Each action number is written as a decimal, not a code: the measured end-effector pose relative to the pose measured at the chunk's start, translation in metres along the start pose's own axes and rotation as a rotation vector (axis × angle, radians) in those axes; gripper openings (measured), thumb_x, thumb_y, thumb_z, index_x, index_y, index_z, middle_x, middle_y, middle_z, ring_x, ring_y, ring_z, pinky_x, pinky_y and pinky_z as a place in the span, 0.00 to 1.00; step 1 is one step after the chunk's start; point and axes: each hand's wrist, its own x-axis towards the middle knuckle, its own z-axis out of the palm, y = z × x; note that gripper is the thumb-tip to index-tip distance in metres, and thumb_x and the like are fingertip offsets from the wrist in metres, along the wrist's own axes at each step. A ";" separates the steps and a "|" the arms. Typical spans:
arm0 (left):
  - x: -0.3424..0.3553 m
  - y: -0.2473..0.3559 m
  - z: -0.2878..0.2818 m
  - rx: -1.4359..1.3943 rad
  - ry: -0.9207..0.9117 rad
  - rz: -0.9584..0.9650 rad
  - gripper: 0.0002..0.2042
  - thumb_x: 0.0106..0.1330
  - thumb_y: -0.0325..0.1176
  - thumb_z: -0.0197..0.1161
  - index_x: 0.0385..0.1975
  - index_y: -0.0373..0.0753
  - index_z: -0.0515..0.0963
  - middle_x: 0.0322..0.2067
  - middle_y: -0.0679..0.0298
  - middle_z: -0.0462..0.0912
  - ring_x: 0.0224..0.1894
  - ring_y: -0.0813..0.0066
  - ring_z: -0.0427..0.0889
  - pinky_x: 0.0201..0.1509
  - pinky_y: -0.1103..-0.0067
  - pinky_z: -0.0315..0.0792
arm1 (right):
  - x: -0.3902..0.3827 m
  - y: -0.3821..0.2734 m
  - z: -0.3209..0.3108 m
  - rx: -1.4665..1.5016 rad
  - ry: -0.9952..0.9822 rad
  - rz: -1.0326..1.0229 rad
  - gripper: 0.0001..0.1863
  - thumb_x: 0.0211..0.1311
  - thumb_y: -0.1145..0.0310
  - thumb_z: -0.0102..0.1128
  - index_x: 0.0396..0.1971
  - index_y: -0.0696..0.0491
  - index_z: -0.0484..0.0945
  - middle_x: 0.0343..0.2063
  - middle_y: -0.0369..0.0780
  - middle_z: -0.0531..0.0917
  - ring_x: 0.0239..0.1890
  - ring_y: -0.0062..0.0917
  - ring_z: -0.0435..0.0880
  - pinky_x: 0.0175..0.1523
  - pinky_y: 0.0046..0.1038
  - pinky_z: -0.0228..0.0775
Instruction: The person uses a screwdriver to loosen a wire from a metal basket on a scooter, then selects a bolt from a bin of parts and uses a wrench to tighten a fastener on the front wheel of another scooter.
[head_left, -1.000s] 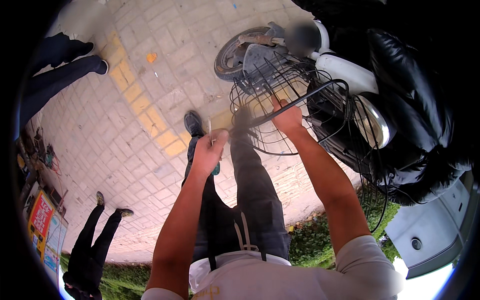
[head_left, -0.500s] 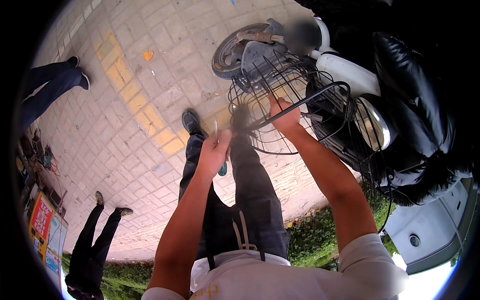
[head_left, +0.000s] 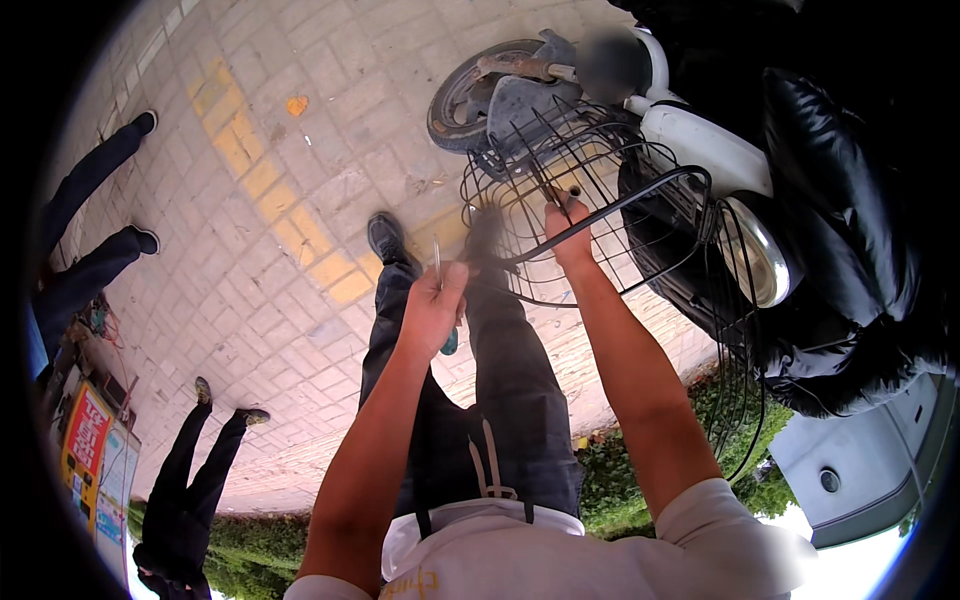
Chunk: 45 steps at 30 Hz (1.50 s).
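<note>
My left hand (head_left: 436,305) is closed round a tool with a thin metal shaft (head_left: 437,250) and a green handle (head_left: 450,342), a screwdriver by its look. It is beside the near left edge of a black wire basket (head_left: 530,165) on a scooter. My right hand (head_left: 568,232) is closed at the basket, fingers among the wires and partly hidden, by a short dark tubular piece (head_left: 572,193); exactly what it grips is unclear. The scooter's front wheel (head_left: 455,100) lies beyond the basket, with a chrome-rimmed lamp (head_left: 755,255) to the right.
A black padded cover (head_left: 835,200) drapes the scooter. Two people's legs show at left (head_left: 95,180) and lower left (head_left: 180,460), near a cluttered signboard stand (head_left: 90,440). A hedge (head_left: 250,530) and a pale vehicle (head_left: 840,460) border the paving (head_left: 250,330).
My right hand has turned slightly, and the tubular piece now shows at its fingers. My left hand has edged right. The person at upper left has stepped, legs now farther apart.
</note>
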 end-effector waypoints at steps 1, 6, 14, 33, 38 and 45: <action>0.000 0.000 0.000 0.004 0.001 0.003 0.22 0.66 0.52 0.51 0.36 0.34 0.75 0.13 0.70 0.67 0.14 0.85 0.65 0.19 0.85 0.62 | 0.000 -0.002 0.002 0.123 -0.010 0.086 0.16 0.53 0.72 0.49 0.41 0.60 0.77 0.22 0.40 0.78 0.24 0.26 0.74 0.33 0.27 0.67; -0.001 0.001 0.000 0.008 0.019 0.009 0.22 0.67 0.52 0.51 0.36 0.34 0.75 0.13 0.70 0.67 0.14 0.85 0.65 0.18 0.85 0.62 | 0.005 0.007 0.013 0.505 0.013 0.183 0.15 0.52 0.74 0.52 0.41 0.62 0.77 0.18 0.31 0.71 0.19 0.14 0.64 0.23 0.20 0.55; 0.060 -0.022 -0.021 -0.401 0.239 -0.122 0.26 0.64 0.53 0.54 0.43 0.31 0.73 0.35 0.60 0.75 0.15 0.80 0.67 0.16 0.82 0.62 | 0.005 0.004 -0.007 0.495 -0.105 0.275 0.19 0.53 0.72 0.50 0.46 0.61 0.73 0.24 0.33 0.73 0.25 0.15 0.68 0.29 0.20 0.60; 0.270 -0.090 0.030 -0.803 -0.242 -0.344 0.27 0.52 0.68 0.55 0.32 0.48 0.77 0.22 0.70 0.74 0.20 0.75 0.68 0.21 0.79 0.61 | -0.020 -0.010 -0.009 -0.581 -0.098 -0.416 0.18 0.54 0.76 0.54 0.47 0.54 0.75 0.31 0.48 0.81 0.30 0.42 0.80 0.34 0.33 0.73; 0.272 -0.092 0.032 -0.730 -0.159 -0.322 0.29 0.51 0.68 0.56 0.37 0.47 0.77 0.22 0.68 0.75 0.21 0.75 0.66 0.23 0.78 0.60 | -0.018 -0.008 -0.007 -0.664 -0.086 -0.539 0.27 0.41 0.80 0.55 0.49 0.53 0.74 0.22 0.38 0.78 0.22 0.34 0.79 0.24 0.32 0.69; 0.271 -0.087 0.039 -0.748 -0.045 -0.313 0.28 0.56 0.65 0.54 0.41 0.47 0.73 0.21 0.66 0.74 0.18 0.76 0.67 0.20 0.80 0.62 | -0.018 -0.024 -0.004 -0.944 -0.119 -0.569 0.23 0.47 0.76 0.57 0.48 0.52 0.74 0.23 0.39 0.78 0.23 0.34 0.79 0.26 0.31 0.71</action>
